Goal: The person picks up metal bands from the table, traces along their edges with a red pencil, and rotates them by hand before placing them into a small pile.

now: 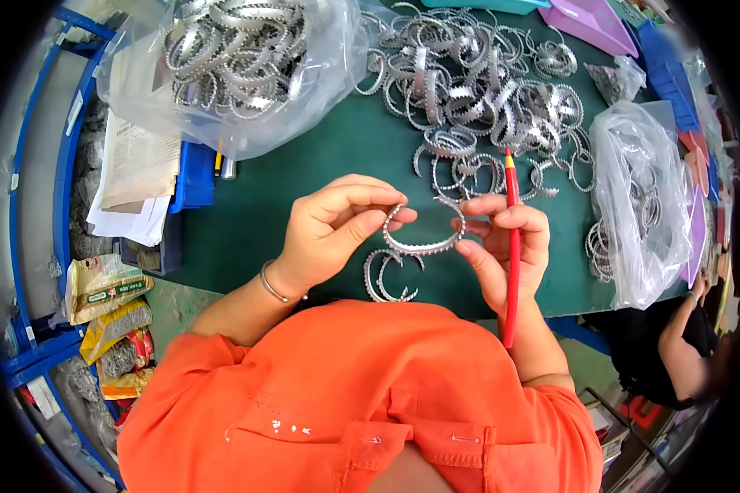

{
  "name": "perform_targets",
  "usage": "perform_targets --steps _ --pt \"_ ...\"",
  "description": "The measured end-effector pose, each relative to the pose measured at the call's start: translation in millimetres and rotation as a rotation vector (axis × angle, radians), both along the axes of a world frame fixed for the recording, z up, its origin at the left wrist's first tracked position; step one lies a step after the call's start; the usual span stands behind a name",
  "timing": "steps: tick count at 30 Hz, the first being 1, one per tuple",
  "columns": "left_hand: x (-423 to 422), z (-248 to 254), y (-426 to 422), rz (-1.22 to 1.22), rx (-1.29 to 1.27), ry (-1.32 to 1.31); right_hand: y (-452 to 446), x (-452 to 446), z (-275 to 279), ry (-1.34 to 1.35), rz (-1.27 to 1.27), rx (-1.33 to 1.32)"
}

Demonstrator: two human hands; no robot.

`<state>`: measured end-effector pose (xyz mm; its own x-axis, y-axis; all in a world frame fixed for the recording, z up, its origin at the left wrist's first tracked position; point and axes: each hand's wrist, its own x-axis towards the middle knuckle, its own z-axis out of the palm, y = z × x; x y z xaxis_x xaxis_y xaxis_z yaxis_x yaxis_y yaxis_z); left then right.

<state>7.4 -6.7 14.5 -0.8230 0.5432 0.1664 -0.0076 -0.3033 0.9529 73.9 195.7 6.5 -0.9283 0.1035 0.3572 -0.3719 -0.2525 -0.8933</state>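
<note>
Between my two hands is a silvery toothed metal ring, open at its top. My left hand pinches the ring's left side with thumb and fingers. On the other side, my right hand holds its right end and also a red pencil, tip pointing up and away from me. A few similar rings lie at the green table's near edge, just below the held one. A large heap of such rings spreads beyond my hands.
An open plastic bag of rings stands at the back left, beside papers and a blue bin. Another clear bag lies at the right. Another person is at the far right.
</note>
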Motion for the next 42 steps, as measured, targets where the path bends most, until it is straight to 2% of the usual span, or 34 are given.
perform_targets --steps 4,6,8,10,12,14,17,19,20,22,24,28,30,32,34,36,38,40,42 --pt "3.2 3.1 -5.1 -0.056 0.006 -0.078 6.8 8.0 0.4 -0.049 0.064 0.042" --pt "6.5 -1.1 -7.7 -0.136 -0.085 -0.128 11.2 11.7 -0.3 -0.104 0.121 0.151" --pt "9.8 -4.2 -9.8 -0.162 -0.202 -0.336 6.6 14.5 8.2 -0.15 0.058 0.224" --pt "9.4 -11.3 -12.6 -0.168 -0.352 -0.353 15.6 7.4 20.1 0.01 -0.243 -0.041" --pt "6.8 -4.1 -11.8 -0.079 -0.345 -0.372 34.9 3.4 68.3 0.17 -0.448 0.091" --pt "-1.6 4.0 -13.9 -0.144 -0.736 0.229 43.8 7.5 133.7 0.863 -0.331 -0.382" --pt "-8.4 -2.2 -9.3 -0.048 -0.708 0.389 37.4 21.4 174.9 1.534 -0.369 0.004" --pt "-13.2 -1.9 1.5 -0.01 -0.715 0.42 43.5 48.9 188.5 1.69 -0.969 0.858" --pt "-18.0 -1.6 9.0 0.02 -0.728 0.446 45.5 53.8 192.1 1.693 -0.984 0.939" --pt "-27.7 -3.4 22.9 0.053 -0.738 0.471 47.1 58.3 198.5 1.64 -0.886 0.839" --pt "-37.6 -13.4 38.0 0.228 -0.667 0.62 48.0 60.2 203.0 1.618 -0.838 0.788" --pt "-58.4 -30.5 53.8 0.233 -0.657 0.818 47.2 61.3 207.5 1.593 -0.82 0.75" --pt "-66.9 -29.3 56.4 0.24 -0.637 0.826 46.3 61.7 208.4 1.586 -0.815 0.733" --pt "-72.2 -19.1 55.7 0.163 -0.57 0.686 46.7 61.0 209.0 1.582 -0.812 0.722" --pt "-68.5 -13.6 55.1 0.225 -0.521 0.684 48.5 59.8 210.3 1.567 -0.799 0.711" --pt "-63.4 -6.0 49.3 0.232 -0.476 0.521 50.1 61.0 211.7 1.566 -0.795 0.712" --pt "-58.4 -9.1 44.8 0.244 -0.454 0.5 51.2 62.1 211.5 1.565 -0.808 0.728" --pt "-52.0 -6.6 41.4 0.231 -0.303 0.155 52.6 60.9 212.8 1.562 -0.805 0.728" --pt "-49.8 -10.1 35.8 0.191 -0.261 0.091 54.0 61.2 214.4 1.557 -0.809 0.727"
